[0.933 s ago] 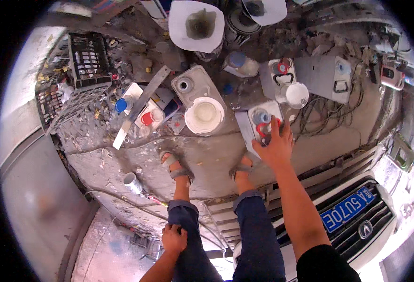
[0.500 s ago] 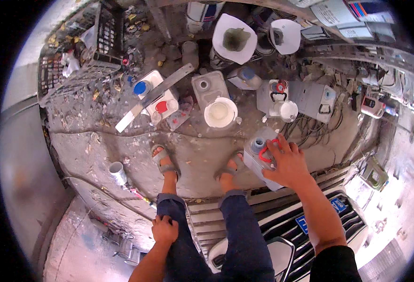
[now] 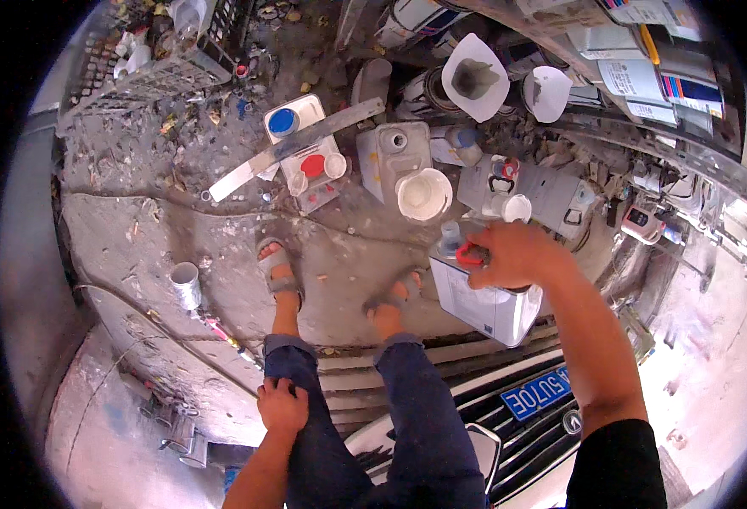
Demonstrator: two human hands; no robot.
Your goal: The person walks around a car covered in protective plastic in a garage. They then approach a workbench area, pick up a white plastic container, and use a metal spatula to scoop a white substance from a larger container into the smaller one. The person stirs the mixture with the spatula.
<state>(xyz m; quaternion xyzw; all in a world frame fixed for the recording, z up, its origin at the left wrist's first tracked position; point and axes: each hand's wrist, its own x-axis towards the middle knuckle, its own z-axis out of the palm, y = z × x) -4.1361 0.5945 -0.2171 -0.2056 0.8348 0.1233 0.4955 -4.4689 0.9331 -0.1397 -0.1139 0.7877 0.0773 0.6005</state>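
Observation:
My right hand [image 3: 513, 254] is closed round the red handle [image 3: 472, 254] of a rectangular metal can [image 3: 488, 305]. The can is tilted, and its pale translucent spout [image 3: 450, 242] stands beside the handle. Fingers and handle partly cover its top. My left hand [image 3: 282, 409] rests on my left trouser leg at the knee, fingers loosely spread, holding nothing. Beyond the metal can stand a white tub [image 3: 424, 194] with pale contents and a grey can [image 3: 394, 140] with an open neck.
A long flat stick [image 3: 297, 146] lies across a white container with a blue cap [image 3: 282, 122]. Paper funnels [image 3: 475, 78] sit on cans behind. A spray gun with a cup [image 3: 186, 286] lies at left. A car front [image 3: 517, 416] is near my legs; a black crate [image 3: 148, 68] stands far left.
My right hand has lifted and tilted the metal can, so its side now shows. The view has shifted; my left hand stays on my leg.

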